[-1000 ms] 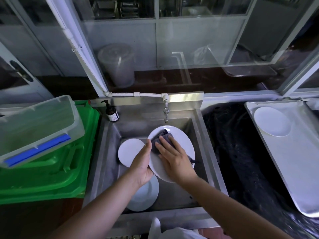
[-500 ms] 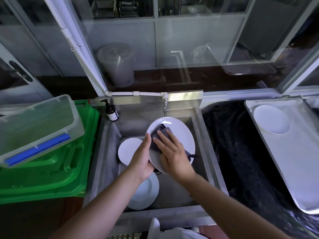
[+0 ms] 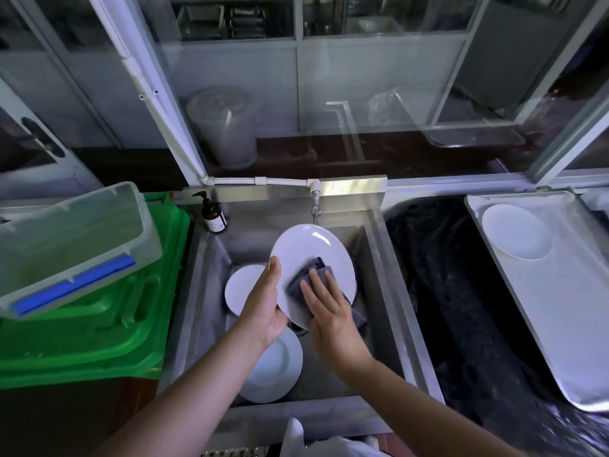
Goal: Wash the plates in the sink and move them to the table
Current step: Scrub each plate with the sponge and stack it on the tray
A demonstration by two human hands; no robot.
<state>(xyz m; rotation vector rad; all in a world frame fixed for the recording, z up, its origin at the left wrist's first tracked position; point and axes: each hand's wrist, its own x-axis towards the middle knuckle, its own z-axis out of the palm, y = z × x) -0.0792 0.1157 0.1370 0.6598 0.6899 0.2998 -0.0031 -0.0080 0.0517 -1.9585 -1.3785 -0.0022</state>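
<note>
Over the steel sink (image 3: pixel 392 291) I hold a large white plate (image 3: pixel 309 255) tilted up under the tap (image 3: pixel 315 212). My left hand (image 3: pixel 265 305) grips its left rim, thumb on the face. My right hand (image 3: pixel 329 311) presses a dark grey cloth (image 3: pixel 304 282) flat against the lower part of the plate. Two more white plates lie in the basin: a small plate (image 3: pixel 239 285) at the left and another plate (image 3: pixel 280 367) near the front, both partly hidden by my left arm. One washed plate (image 3: pixel 515 235) lies on the white tray (image 3: pixel 576 308) at the right.
A brown soap pump bottle (image 3: pixel 213 216) stands at the sink's back left corner. A green crate (image 3: pixel 99 324) with a clear plastic box (image 3: pixel 66 242) on it fills the left side. Dark wet counter (image 3: pixel 454 291) lies between sink and tray. Glass panels rise behind.
The plate has risen and tilted more upright toward the tap. My right hand with the cloth has slid down from the plate's upper middle to its lower part.
</note>
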